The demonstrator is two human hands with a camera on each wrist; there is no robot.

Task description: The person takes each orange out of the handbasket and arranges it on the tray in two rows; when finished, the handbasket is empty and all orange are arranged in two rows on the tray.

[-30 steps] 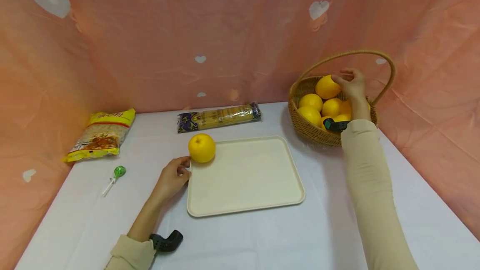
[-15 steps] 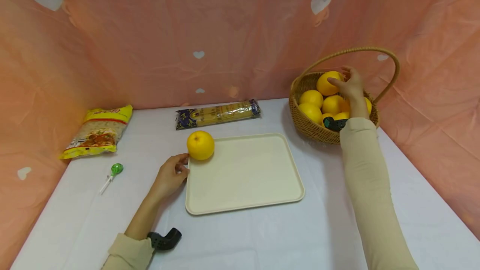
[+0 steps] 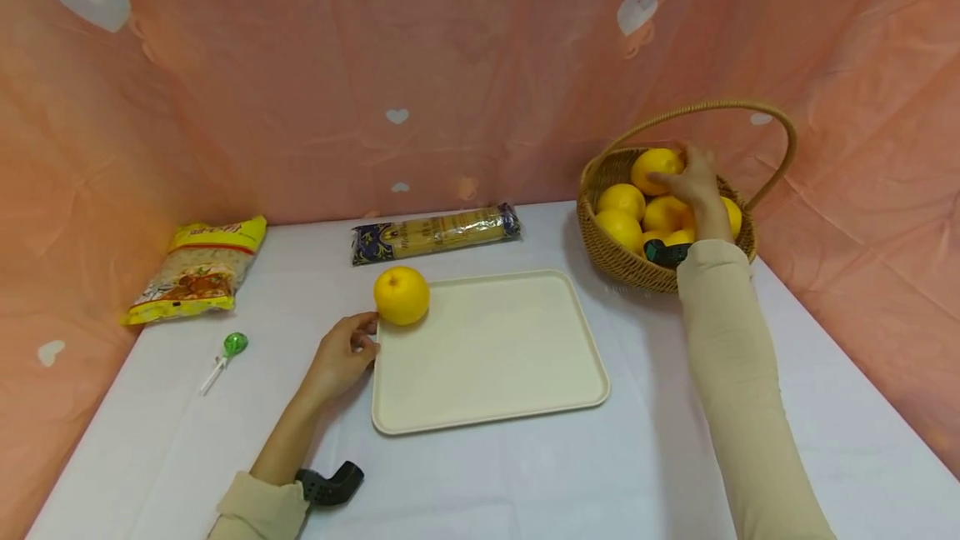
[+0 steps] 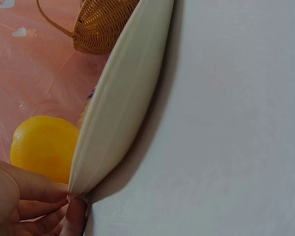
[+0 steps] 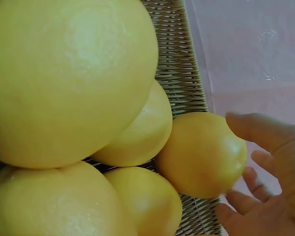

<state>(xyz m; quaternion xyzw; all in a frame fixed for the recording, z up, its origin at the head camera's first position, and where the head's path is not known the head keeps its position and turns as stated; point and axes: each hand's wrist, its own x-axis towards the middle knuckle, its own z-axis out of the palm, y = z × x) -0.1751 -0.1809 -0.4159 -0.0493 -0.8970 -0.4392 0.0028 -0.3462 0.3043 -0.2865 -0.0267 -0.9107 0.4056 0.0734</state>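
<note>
In the head view, my left hand [image 3: 341,361] is at the left rim of the cream tray [image 3: 491,357]. The left wrist view shows its thumb and fingers pinching the tray's corner [image 4: 81,184]. One orange [image 3: 402,296] sits at the tray's far left corner, just beyond those fingers. Over the wicker basket [image 3: 626,263], my right hand [image 3: 696,182] reaches to the rearmost orange [image 3: 654,171]. In the right wrist view, the thumb and spread fingers stand around one side of that orange [image 5: 201,155], thumb tip right at its skin.
Several more oranges [image 3: 619,228] fill the basket, under its tall arched handle [image 3: 716,103]. A pack of dry noodles [image 3: 438,234] lies behind the tray. At left are a yellow food bag [image 3: 198,269] and a green lollipop [image 3: 235,344]. Pink curtain [image 3: 480,65] hangs behind.
My right hand has moved left and closer around the rear orange in the basket. The left hand stays at the tray's edge; the whole view shifts slightly.
</note>
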